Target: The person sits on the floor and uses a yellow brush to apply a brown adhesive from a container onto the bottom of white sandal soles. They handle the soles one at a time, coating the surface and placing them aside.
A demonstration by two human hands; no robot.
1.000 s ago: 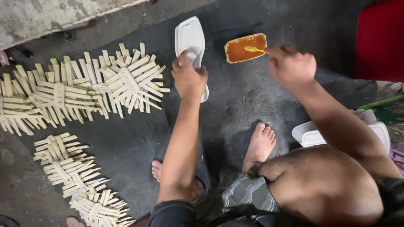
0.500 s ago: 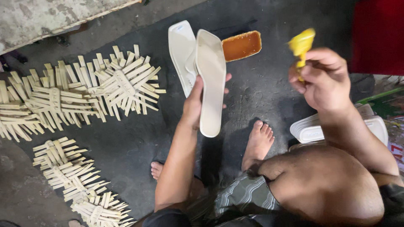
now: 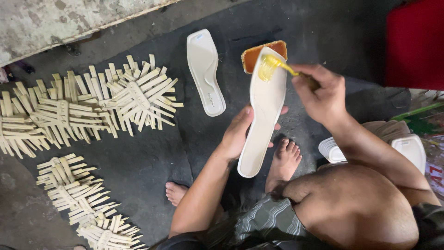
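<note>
- Left hand (image 3: 240,134) gripped the white insole (image 3: 263,115) mid-length, long axis running away from the body.
- Right hand (image 3: 321,95) pinched a brush (image 3: 277,67), its gluey tip on the far end.

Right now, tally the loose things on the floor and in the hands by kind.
White insoles, single: 2, one held, one on the floor
Insole stacks: 2
Glue trays: 1
Glue brushes: 1
Total: 6
</note>
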